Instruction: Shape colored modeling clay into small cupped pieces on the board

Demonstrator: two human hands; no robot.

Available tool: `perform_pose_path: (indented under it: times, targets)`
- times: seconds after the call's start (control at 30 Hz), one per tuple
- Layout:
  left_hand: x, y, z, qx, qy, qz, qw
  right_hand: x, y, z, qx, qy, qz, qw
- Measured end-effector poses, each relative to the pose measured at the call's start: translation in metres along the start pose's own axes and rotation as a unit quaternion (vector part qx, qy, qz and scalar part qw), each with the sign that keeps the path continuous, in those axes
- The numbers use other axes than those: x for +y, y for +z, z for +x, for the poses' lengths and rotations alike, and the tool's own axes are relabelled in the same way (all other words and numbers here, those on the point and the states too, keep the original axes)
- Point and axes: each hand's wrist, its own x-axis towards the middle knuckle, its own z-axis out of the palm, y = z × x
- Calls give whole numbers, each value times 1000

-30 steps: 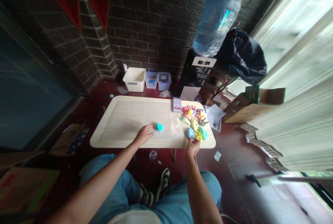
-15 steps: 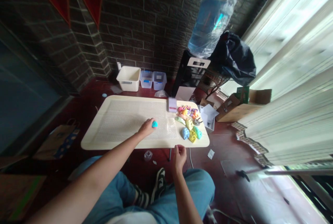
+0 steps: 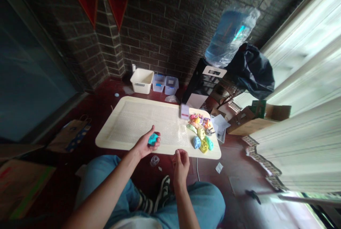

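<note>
A turquoise lump of modelling clay (image 3: 153,139) rests in my left hand (image 3: 147,143), which is turned palm up with the fingers curled around it above the table's front edge. My right hand (image 3: 182,161) is just off that edge, thumb and forefinger pinched together; whether anything is between them is too small to make out. On the right end of the table lie several clay lumps, among them a blue one (image 3: 196,142), a yellow one (image 3: 204,146) and a green one (image 3: 209,143). Smaller pink and orange pieces (image 3: 198,119) are grouped behind them.
A clear textured mat (image 3: 144,119) covers much of the cream table (image 3: 106,138). A small box (image 3: 184,112) stands at its back edge. Beyond are a white bin (image 3: 142,81), two plastic tubs (image 3: 171,86) and a water dispenser (image 3: 204,83). A cardboard box (image 3: 262,119) sits at right.
My left hand has come back towards me from over the mat and turned palm up, with the turquoise clay in it. My right hand stays pinched near the front edge. The view has shifted.
</note>
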Motion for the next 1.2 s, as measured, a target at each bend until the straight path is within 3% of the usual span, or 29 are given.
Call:
perform_pose_path:
  times: [0.27,0.4,0.47,0.57,0.63,0.7,0.77,0.83,0.9,0.97,1.03,1.1,1.2]
  targets:
    - [0,41,-43,-90,56,18,994,-56,29,-3,-54,-14,35,998]
    - [5,53,-56,-89,94,2,992,-89,41,-12,-62,-108,-8,992]
    - [6,57,-61,-70,109,-20,991,-102,47,-20,-78,-211,-70,972]
    - [6,58,-68,-74,89,-69,991,-110,58,-30,-168,-356,-173,903]
    - [5,58,-73,-90,57,-106,989,-108,65,-35,-209,-412,-215,860]
    - [5,57,-80,-103,26,-141,984,-103,71,-36,-193,-432,-217,854]
    - [6,57,-87,-118,6,-170,978,-100,75,-35,-151,-413,-186,879]
    - [7,58,-92,-138,-5,-191,972,-102,77,-31,-114,-345,-134,922]
    - [6,59,-95,-145,-1,-199,969,-107,80,-25,-82,-227,-58,969]
    - [4,60,-95,-134,12,-196,971,-115,82,-20,-75,-94,55,991]
    - [2,60,-94,-113,29,-184,976,-123,85,-15,-103,10,183,978]
    - [1,59,-93,-100,43,-171,979,-128,87,-11,-144,76,284,945]
    - [1,56,-92,-94,58,-148,983,-133,86,-9,-186,138,341,911]
